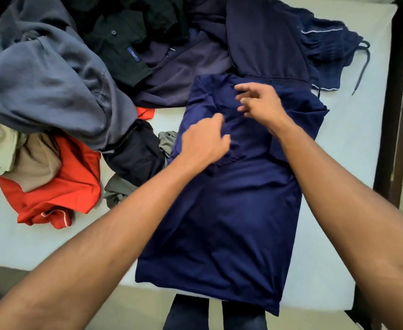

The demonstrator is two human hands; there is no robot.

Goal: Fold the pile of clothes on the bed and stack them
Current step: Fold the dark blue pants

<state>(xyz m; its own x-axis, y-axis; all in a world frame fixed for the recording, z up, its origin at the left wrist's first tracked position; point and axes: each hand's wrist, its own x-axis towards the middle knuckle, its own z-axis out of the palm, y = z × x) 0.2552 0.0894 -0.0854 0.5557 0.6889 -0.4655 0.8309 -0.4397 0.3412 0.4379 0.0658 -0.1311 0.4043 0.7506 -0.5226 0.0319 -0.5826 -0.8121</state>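
Note:
A navy blue shirt [229,210] lies flat on the pale bed [352,148], its sides folded in, its lower hem hanging over the front edge. My left hand [204,141] rests on the shirt's upper middle, fingers curled against the cloth. My right hand [258,101] hovers just above the collar area with its fingers spread, holding nothing. Whether the left hand pinches fabric is unclear.
A pile of unfolded clothes fills the left and back: a grey-blue garment [53,86], a red shirt [60,186], a beige piece [3,144], a black shirt [124,44], dark navy pants [262,36] and shorts with a drawstring [331,51]. A dark bed frame [400,103] runs along the right.

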